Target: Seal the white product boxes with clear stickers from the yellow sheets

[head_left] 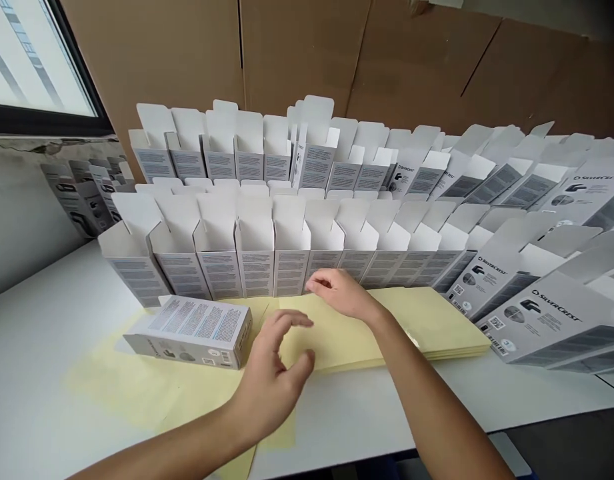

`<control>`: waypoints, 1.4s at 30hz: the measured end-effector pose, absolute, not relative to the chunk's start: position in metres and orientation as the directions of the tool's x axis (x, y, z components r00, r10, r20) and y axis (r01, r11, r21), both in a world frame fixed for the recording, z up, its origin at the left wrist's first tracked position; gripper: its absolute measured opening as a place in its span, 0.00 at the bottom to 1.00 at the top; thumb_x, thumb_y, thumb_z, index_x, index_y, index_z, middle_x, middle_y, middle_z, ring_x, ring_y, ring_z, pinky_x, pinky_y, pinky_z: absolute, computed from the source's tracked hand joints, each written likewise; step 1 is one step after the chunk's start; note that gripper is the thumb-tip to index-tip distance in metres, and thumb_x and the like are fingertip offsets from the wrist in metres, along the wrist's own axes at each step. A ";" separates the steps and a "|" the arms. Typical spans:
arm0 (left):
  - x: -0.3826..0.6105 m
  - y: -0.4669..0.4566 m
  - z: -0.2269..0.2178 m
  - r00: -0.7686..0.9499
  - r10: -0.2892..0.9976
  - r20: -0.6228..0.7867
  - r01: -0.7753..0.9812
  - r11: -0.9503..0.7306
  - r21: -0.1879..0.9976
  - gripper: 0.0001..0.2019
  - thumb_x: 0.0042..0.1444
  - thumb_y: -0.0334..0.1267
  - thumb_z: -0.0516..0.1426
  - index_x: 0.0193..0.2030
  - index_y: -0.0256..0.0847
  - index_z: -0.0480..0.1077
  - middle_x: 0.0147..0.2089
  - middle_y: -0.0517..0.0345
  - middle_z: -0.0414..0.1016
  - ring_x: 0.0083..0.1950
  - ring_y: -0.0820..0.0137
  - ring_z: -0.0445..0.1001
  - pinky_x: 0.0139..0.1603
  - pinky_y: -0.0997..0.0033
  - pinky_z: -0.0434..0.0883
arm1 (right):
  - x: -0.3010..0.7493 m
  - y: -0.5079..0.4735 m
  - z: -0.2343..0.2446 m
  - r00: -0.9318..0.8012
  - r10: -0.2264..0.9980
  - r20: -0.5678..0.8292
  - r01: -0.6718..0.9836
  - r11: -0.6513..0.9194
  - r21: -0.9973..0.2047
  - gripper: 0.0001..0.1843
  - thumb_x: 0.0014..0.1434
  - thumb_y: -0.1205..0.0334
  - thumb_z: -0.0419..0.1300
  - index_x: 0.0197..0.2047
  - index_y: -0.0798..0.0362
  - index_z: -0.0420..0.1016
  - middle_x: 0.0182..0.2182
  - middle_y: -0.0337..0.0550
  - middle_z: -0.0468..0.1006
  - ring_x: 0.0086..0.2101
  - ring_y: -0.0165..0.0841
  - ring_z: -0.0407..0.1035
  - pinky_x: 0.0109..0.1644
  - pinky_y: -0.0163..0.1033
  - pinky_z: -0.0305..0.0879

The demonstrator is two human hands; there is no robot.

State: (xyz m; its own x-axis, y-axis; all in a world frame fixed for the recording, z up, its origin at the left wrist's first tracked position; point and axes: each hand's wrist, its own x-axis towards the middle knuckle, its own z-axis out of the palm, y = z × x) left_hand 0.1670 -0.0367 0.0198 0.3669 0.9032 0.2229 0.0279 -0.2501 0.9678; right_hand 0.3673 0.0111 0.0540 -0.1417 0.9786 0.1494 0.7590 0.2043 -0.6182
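Observation:
My left hand hovers over yellow sheets, fingers curved and thumb apart, with nothing between them. Just left of it, a white printed carton lies on its side on loose yellow paper. My right hand is above the far edge of the yellow paper stack, close to the front row of open cartons. Its fingers are bent and drawn together; whether anything small is in them cannot be made out.
A second row of open cartons stands behind the front row. More SilverCrest cartons stand at the right, and further ones at the far left. Brown cardboard rises behind. The white table has its near edge below my arms.

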 end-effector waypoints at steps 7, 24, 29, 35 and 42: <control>0.197 0.007 -0.003 0.185 0.959 -0.215 -0.112 0.238 0.965 0.41 0.42 0.37 0.69 0.63 0.44 0.58 0.54 0.42 0.73 0.55 0.52 0.74 0.49 0.54 0.73 | 0.388 0.016 0.025 -0.091 0.988 0.124 0.835 0.143 -0.531 0.11 0.63 0.65 0.55 0.39 0.50 0.80 0.42 0.47 0.80 0.48 0.42 0.71 0.51 0.46 0.66; 0.188 0.010 -0.014 0.266 0.940 -0.214 -0.390 0.308 0.868 0.50 0.37 0.39 0.70 0.68 0.44 0.52 0.38 0.56 0.80 0.41 0.59 0.80 0.36 0.65 0.76 | 0.382 0.012 0.040 -0.138 0.979 0.148 0.774 0.200 -0.601 0.13 0.67 0.60 0.52 0.42 0.50 0.78 0.43 0.44 0.78 0.44 0.36 0.72 0.48 0.42 0.66; 0.187 0.010 -0.013 0.259 0.939 -0.228 -0.399 0.319 0.860 0.47 0.36 0.37 0.69 0.66 0.43 0.58 0.36 0.59 0.79 0.38 0.62 0.80 0.32 0.71 0.74 | 0.378 0.009 0.044 -0.145 0.980 0.140 0.794 0.199 -0.574 0.17 0.67 0.58 0.48 0.28 0.51 0.68 0.31 0.40 0.72 0.32 0.33 0.65 0.37 0.39 0.62; 0.187 0.012 -0.016 0.326 0.912 -0.249 -0.466 0.384 0.797 0.46 0.34 0.33 0.70 0.64 0.43 0.59 0.36 0.58 0.80 0.37 0.60 0.80 0.36 0.64 0.75 | 0.374 0.000 0.053 -0.147 0.972 0.182 0.767 0.228 -0.600 0.17 0.67 0.57 0.48 0.26 0.50 0.59 0.25 0.36 0.63 0.27 0.30 0.57 0.31 0.36 0.55; 0.185 0.013 -0.018 0.397 0.887 -0.236 -0.498 0.425 0.756 0.35 0.35 0.32 0.70 0.54 0.41 0.66 0.37 0.55 0.80 0.36 0.60 0.79 0.35 0.65 0.74 | 0.374 -0.002 0.060 -0.154 0.969 0.194 0.715 0.245 -0.655 0.17 0.67 0.56 0.50 0.29 0.51 0.69 0.28 0.40 0.72 0.31 0.32 0.65 0.34 0.38 0.60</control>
State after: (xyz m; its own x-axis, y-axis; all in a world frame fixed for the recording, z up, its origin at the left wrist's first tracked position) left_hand 0.1850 0.0133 -0.0177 0.3975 0.8866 -0.2364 -0.4984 0.4249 0.7557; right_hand 0.3740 -0.0023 0.0596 -0.1542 0.9688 0.1942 0.7151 0.2450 -0.6546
